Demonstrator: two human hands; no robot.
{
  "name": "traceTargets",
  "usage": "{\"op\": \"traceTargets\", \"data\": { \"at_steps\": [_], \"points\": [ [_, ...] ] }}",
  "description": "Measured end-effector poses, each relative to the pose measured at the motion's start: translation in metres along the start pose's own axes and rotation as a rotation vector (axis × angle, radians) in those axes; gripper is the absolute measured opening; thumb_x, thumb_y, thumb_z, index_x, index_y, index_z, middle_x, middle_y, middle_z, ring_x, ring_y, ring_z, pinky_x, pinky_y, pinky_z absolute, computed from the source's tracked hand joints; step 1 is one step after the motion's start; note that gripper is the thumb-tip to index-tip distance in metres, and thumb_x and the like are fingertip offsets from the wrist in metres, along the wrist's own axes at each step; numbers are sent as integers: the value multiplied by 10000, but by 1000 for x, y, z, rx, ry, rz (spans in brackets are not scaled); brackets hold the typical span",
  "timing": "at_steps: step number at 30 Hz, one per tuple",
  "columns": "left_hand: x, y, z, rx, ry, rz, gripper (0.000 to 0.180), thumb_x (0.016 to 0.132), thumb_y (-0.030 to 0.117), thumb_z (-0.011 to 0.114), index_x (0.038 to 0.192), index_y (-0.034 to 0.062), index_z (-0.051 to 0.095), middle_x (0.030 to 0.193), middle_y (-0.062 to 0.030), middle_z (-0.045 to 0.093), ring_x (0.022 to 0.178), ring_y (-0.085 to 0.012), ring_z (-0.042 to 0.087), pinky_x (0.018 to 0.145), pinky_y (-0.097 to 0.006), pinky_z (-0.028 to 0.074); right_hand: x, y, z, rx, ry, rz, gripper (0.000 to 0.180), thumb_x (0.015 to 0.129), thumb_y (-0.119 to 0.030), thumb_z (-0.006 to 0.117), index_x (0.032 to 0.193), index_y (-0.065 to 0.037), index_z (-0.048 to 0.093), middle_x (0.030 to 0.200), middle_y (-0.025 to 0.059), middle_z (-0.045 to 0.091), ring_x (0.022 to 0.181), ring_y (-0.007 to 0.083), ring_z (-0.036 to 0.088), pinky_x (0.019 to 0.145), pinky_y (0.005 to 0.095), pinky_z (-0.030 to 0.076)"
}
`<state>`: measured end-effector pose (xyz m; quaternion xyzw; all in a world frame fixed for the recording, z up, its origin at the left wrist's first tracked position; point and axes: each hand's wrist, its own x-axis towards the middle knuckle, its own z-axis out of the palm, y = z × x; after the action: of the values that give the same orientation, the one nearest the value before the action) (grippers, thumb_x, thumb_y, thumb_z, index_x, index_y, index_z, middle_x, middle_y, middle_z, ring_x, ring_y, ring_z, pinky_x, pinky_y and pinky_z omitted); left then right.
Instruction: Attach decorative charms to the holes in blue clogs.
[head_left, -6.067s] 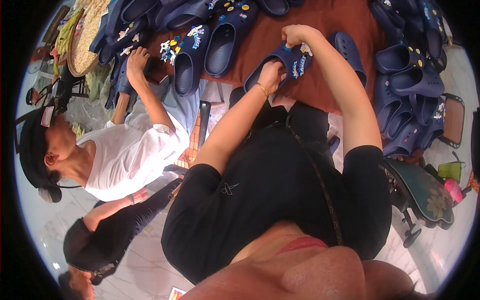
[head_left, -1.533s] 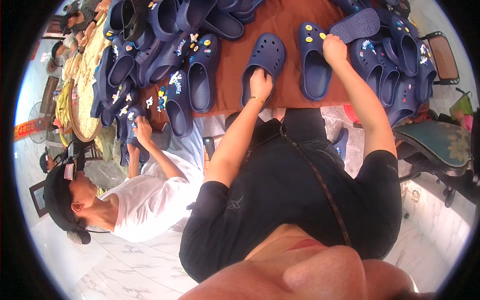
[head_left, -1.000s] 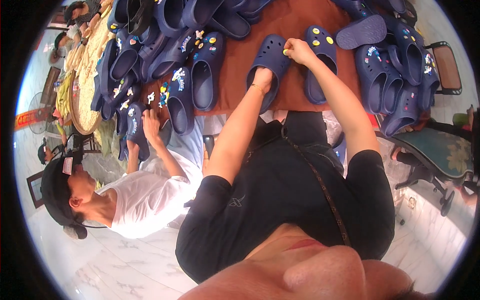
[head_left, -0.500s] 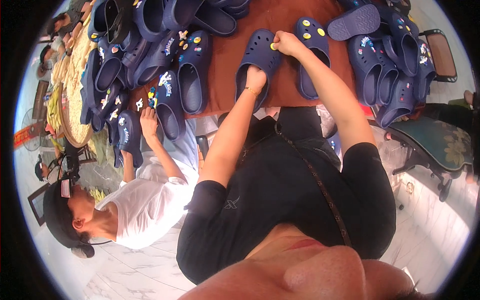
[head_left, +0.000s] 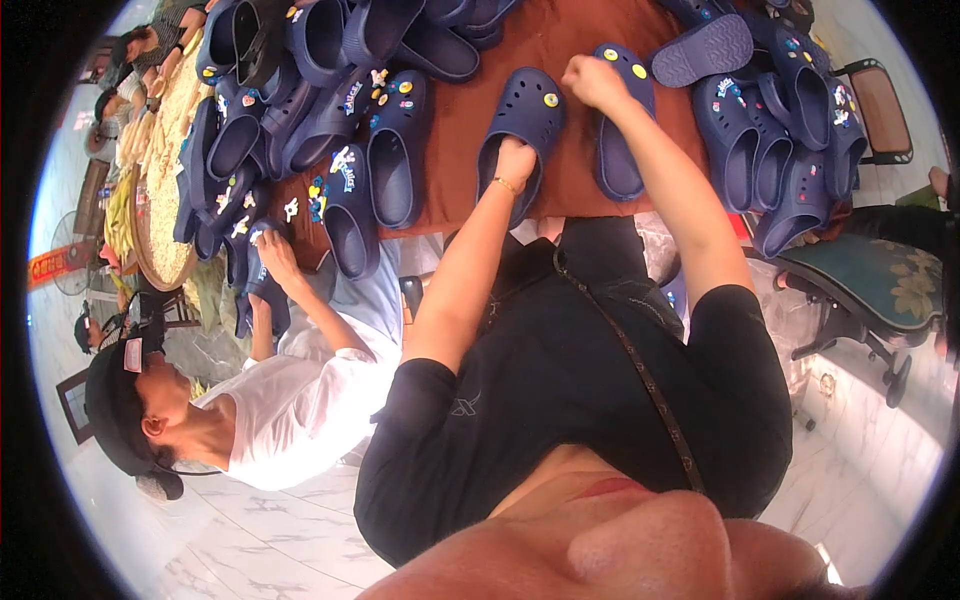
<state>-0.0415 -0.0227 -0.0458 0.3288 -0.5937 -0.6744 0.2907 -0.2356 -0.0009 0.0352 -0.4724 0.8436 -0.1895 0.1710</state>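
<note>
- The left hand [head_left: 516, 162] is pushed into the opening of a navy perforated clog [head_left: 530, 122]; its fingers are hidden inside, so I cannot tell how far they are spread or what they grip.
- That clog lies on the reddish-brown tablecloth [head_left: 463, 165] in front of the person, toe pointing away, with a round yellow charm [head_left: 550, 100] on the right side of its toe.
- The right hand [head_left: 594, 82] is between this clog and a second navy clog [head_left: 622, 160], partly covering the latter; its fingers are curled in, and I cannot tell whether they pinch anything.
- The second clog bears two round yellow charms.
- Right of it, an upturned clog [head_left: 703, 52] shows its sole.
- At left, a co-worker in a white shirt [head_left: 300, 420] has a hand [head_left: 280, 262] at another clog.
</note>
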Motion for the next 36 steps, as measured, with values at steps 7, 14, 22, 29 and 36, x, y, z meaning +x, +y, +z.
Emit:
{"op": "traceTargets", "data": {
  "at_steps": [7, 14, 22, 29, 36],
  "points": [
    [-7, 14, 0, 48, 30, -55, 357, 782, 96, 537, 1093, -79, 540, 1074, -131, 605, 1000, -202, 550, 850, -275, 403, -6, 37, -22, -339, 111, 232, 281, 826, -168, 456, 1011, -34, 620, 1081, 178, 587, 1022, 343, 546, 847, 420, 453],
    [-15, 30, 2, 12, -14, -94, 408, 774, 94, 564, 1137, -84, 509, 1156, -137, 555, 1045, -222, 520, 889, -280, 387, -5, 7, -21, -437, 101, 281, 280, 820, -143, 450, 1000, -34, 634, 1084, 167, 595, 1010, 327, 564, 821, 396, 462],
    [2, -21, -11, 120, -68, 3, 384, 776, 78, 545, 1122, -86, 518, 1131, -137, 572, 1025, -213, 532, 886, -279, 387, -7, 4, 23, -540, 331, 13, 167, 763, -120, 530, 843, 12, 595, 881, 192, 611, 786, 312, 626, 680, 429, 504],
    [-4, 3, -2, 75, -2, -12, 363, 779, 68, 530, 1108, -85, 523, 1134, -140, 573, 1035, -227, 532, 890, -288, 390, -3, -11, 33, 289, 82, -32, 200, 731, -168, 656, 876, -37, 619, 814, 95, 645, 716, 194, 629, 670, 310, 491],
    [-4, -6, -1, 97, 90, 45, 383, 771, 108, 563, 1093, -95, 516, 1118, -178, 572, 1029, -248, 538, 891, -298, 395, 13, -39, 36, 286, -178, -46, 229, 682, -180, 700, 862, -47, 652, 798, 115, 652, 764, 235, 631, 682, 321, 494]
  ]
}}
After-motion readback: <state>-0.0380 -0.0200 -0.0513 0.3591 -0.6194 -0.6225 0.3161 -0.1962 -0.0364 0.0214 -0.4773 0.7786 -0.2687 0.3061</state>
